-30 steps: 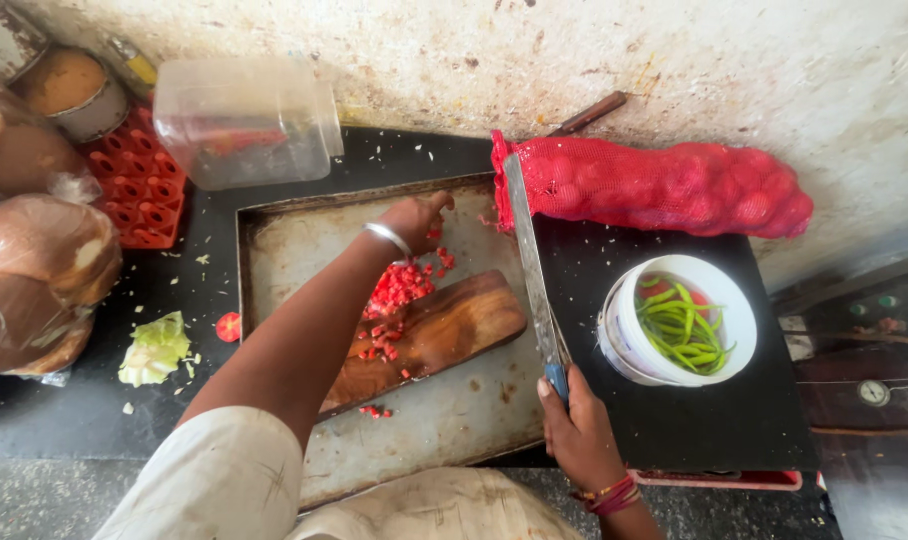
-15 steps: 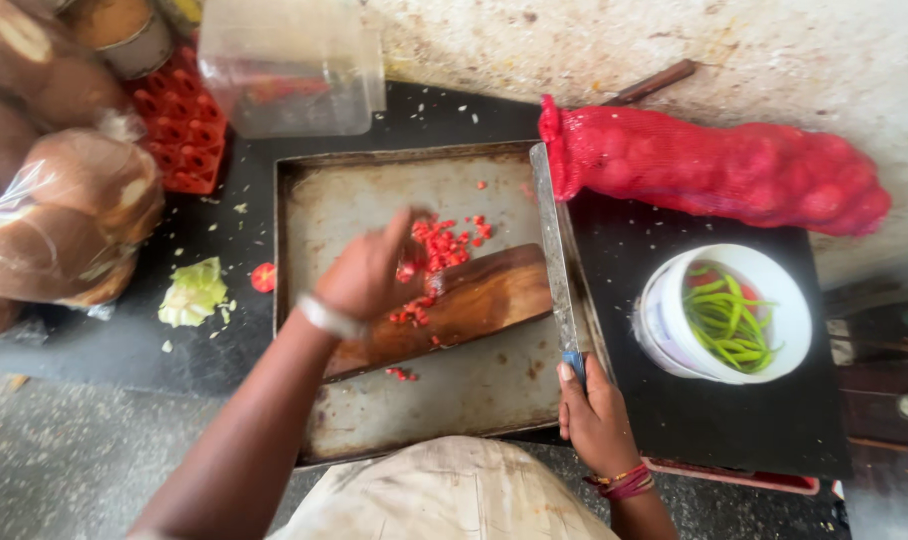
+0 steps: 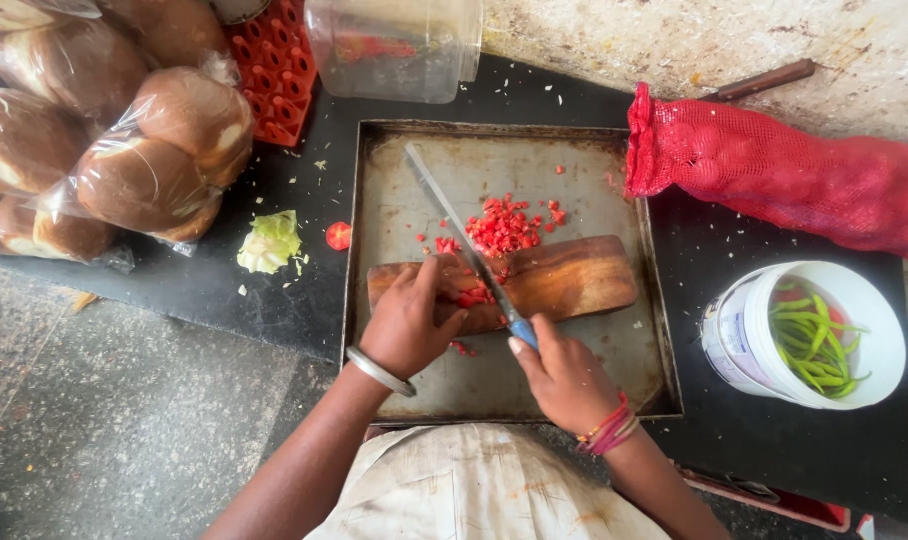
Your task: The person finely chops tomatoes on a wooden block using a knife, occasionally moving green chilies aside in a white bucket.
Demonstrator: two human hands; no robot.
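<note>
A long knife [image 3: 454, 230] with a blue handle lies slanted across a wooden cutting board [image 3: 564, 280], and my right hand [image 3: 564, 375] grips its handle. My left hand [image 3: 414, 315], with a metal bangle on the wrist, rests on the board's left end, fingers curled over red pieces beside the blade. A heap of chopped red tomato [image 3: 504, 228] sits just past the board on a worn metal tray [image 3: 594, 180].
A red mesh sack [image 3: 774, 170] lies at the back right. A white bucket of green chillies [image 3: 814, 335] stands right of the tray. Bagged buns [image 3: 124, 150], a red crate [image 3: 274, 60], a clear plastic jar [image 3: 394, 45] and a cabbage scrap [image 3: 269, 240] lie left and behind.
My right hand has swung the knife from the tray's right edge onto the board. My left hand has come back from the tomato heap to the board's left end.
</note>
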